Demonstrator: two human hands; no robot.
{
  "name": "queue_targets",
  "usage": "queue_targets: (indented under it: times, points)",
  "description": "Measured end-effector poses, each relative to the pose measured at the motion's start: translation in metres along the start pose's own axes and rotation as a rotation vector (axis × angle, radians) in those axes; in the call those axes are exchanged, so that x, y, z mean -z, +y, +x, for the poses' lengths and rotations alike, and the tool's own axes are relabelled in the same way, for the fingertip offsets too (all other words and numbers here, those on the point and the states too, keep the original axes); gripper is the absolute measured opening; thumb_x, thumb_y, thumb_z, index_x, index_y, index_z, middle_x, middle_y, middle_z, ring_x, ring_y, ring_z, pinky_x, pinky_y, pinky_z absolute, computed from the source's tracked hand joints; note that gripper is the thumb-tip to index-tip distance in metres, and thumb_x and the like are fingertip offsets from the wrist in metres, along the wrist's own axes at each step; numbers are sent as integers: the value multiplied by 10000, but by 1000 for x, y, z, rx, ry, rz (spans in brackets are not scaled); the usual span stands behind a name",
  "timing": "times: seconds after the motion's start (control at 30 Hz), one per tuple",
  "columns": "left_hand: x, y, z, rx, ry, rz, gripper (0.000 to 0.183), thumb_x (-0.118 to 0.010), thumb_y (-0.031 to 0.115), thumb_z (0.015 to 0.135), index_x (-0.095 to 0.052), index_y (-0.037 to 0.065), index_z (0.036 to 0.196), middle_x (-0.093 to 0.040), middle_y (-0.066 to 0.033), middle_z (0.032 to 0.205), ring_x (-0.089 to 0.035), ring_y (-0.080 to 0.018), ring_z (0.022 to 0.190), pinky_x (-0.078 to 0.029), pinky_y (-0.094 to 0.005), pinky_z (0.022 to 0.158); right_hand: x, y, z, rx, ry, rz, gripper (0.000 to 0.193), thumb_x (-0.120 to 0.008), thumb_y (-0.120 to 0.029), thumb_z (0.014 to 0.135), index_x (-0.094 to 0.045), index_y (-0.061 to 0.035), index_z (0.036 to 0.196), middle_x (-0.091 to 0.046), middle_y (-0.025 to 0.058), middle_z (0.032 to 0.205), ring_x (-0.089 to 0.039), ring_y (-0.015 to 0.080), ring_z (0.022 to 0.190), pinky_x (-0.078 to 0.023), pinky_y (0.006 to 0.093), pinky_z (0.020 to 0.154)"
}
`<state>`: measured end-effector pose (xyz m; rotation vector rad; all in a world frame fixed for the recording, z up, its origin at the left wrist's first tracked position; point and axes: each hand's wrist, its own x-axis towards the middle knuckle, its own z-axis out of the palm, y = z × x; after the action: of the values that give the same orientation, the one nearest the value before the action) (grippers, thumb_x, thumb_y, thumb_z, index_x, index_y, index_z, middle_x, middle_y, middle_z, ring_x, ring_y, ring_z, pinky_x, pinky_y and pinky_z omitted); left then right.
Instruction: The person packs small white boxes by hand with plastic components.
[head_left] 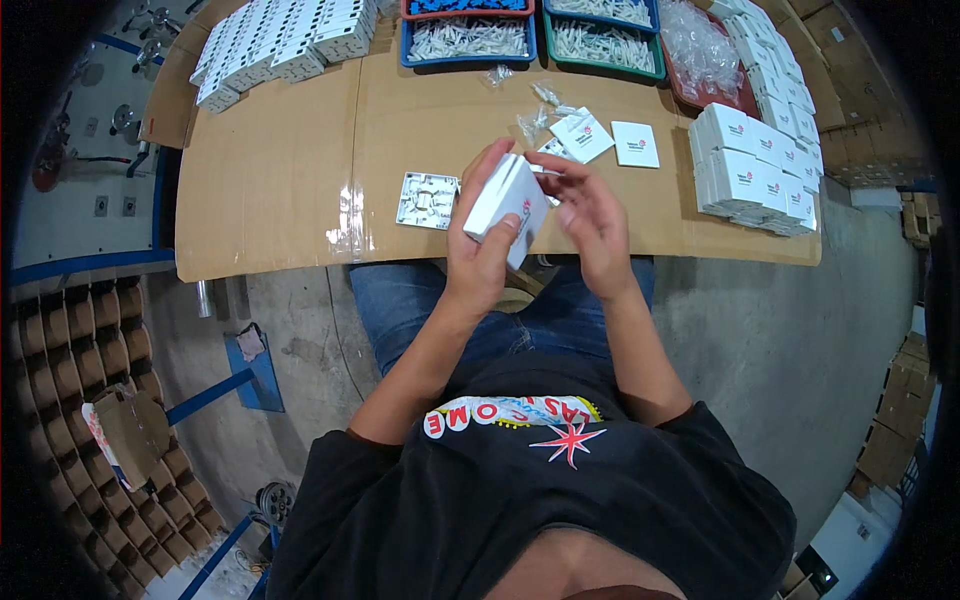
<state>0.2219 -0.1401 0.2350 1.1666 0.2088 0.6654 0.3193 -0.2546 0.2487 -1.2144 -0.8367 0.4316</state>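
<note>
- My left grip (pixel 474 262) is clamped on a white square plastic block (pixel 504 204), fingers along its left side and thumb across the face with the red mark.
- The block is tilted, held up over the near edge of the surface (pixel 280 175), which is covered in brown cardboard.
- My right grip (pixel 598 228) is just right of the block, fingers curled, with thumb and fingers apart; I can't tell whether its fingertips touch the block's far edge.
- Just left of the left grip, an open white plastic housing (pixel 427 201) lies on the surface, its moulded inside facing up.
- Beyond the right grip I see a tilted white square plate (pixel 583 136), and a flat white plate (pixel 636 145) to its right.
- Small clear bags (pixel 533 124) lie just left of the tilted plate.
- On the right stand stacked white plates (pixel 745 175).
- On the far side, a blue tray (pixel 466 65) and a green tray (pixel 610 75) hold slim white pieces; a red tray (pixel 677 88) to their right holds clear plastic bags.
- Rows of white housings (pixel 285 45) fill the far left.
</note>
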Motion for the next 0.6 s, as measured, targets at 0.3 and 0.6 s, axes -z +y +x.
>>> queue_targets:
  times: [0.3,0.6]
  points:
    - [-16,-5,-14,-215,-296,268,650,-580,248,967,-400,-2,1539,-206,-233,1666,-195,-368,1555,-163,-460,1236,-15,5,18,-266,412,-34,570,-445,-393,1108,-635,-11,730,-596,6,655,-520,66,636,-407,259,577]
    - [-32,-5,-27,69,-65,201,511,-683,102,937,-524,-9,1409,-517,-146,1396,-543,-232,1246,-446,-359,1049,12,8,20,-126,486,-155,576,-452,-377,1106,-616,-2,700,-585,9,620,-505,66,603,-399,279,559]
